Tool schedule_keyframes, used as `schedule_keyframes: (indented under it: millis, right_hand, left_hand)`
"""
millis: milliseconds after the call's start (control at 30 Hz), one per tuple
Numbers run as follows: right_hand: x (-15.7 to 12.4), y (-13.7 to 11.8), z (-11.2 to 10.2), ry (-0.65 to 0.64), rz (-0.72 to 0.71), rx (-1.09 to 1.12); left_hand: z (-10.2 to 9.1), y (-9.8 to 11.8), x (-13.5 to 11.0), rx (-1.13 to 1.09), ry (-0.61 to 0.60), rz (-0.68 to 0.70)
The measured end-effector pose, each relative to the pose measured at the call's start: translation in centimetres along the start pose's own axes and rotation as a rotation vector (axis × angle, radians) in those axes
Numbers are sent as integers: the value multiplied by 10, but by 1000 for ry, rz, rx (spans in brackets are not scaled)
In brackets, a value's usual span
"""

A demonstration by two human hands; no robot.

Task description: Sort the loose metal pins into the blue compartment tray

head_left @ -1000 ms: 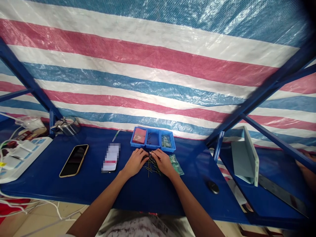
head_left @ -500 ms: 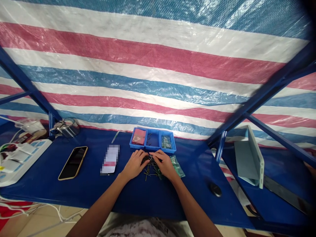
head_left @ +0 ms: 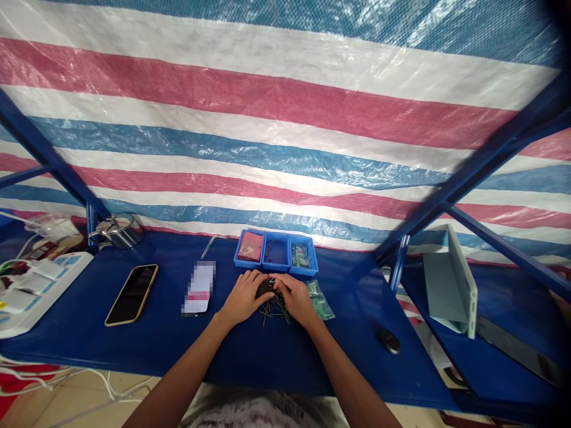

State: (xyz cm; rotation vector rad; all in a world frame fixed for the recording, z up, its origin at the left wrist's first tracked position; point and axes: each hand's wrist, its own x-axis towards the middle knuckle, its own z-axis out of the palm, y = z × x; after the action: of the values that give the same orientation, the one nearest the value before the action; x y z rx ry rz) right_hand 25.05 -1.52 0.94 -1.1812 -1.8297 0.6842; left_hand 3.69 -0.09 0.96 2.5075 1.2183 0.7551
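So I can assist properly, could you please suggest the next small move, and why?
From the pile of thin dark pieces between the hands, I'd probably drop one into the middle blue compartment, where similar-looking ones seem to lie.

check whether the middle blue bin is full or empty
Nearly empty: the middle blue bin is mostly bare inside, with only a few thin dark pieces near its left side.

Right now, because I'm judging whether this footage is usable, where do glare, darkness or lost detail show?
Head view: glare glints on the striped sheet, notably toward the top right; head view: the upper right corner goes black; head view: pixelation masks a flat item left of the hands; head view: thin dark pieces between left hand and right hand blend together.
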Motion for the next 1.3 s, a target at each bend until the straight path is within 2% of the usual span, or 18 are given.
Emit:
schedule_keyframes:
  millis: [133,267,700,800,900,1000,1067,1167,1300]
  right_hand:
    - [1,4,5,28,91,141]
    - [3,6,5,61,122,288]
    - [6,-1,6,137,244,556]
    - [3,-1,3,234,248,457]
    - [-1,-1,-2,362,174,129]
    - [-4,-3,-7,403,71,-142]
    - [-5,-4,-8,400,42,-189]
    - [-3,-7,-7,367,73,-63]
    - [1,-10,-5,240,268,404]
  left_hand:
    - [1,-1,0,14,0,-6]
    - [2,-3,0,2,4,-6]
    - [1,-1,0,-4,-4,-8]
    - [1,0,0,13,-4,-6]
    - [1,-1,0,16,-9,-5]
    - [1,-2,0,11,-9,-6]
    - [1,-2,0,8,-7,-6]
    - [1,-1,-1,10,-13,-8]
    - [1,-1,-1,12,-13,-12]
